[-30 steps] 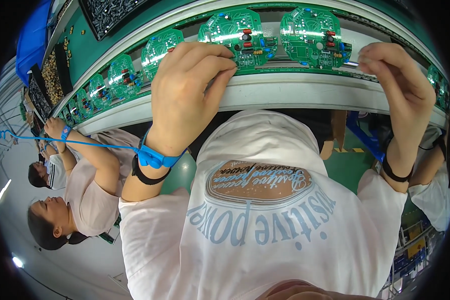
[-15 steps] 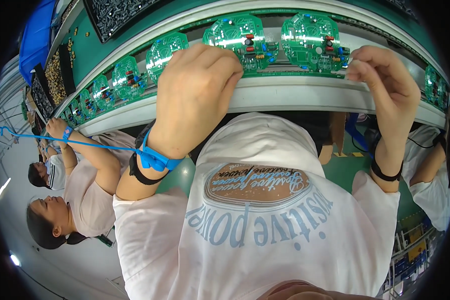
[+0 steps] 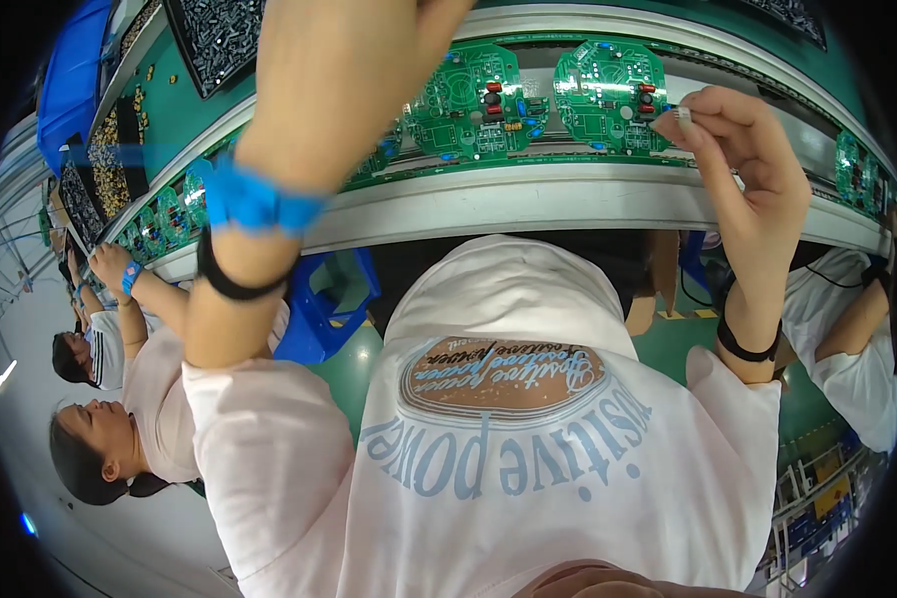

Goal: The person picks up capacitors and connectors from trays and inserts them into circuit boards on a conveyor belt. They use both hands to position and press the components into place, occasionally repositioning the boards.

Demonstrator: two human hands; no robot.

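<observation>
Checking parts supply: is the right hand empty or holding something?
Holding: the right hand pinches a small pale component at its fingertips beside a round green circuit board.

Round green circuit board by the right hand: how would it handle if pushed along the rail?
The round green circuit board looks thin and flat, so probably stiff and light. It would likely slide rather than roll. Parts standing on its face seem fragile; the right hand pinches a small component at its edge.

Green circuit boards (image 3: pixel 608 95), blue wristband (image 3: pixel 254 199), black trays (image 3: pixel 214 35), white shirt (image 3: pixel 528 448).
</observation>
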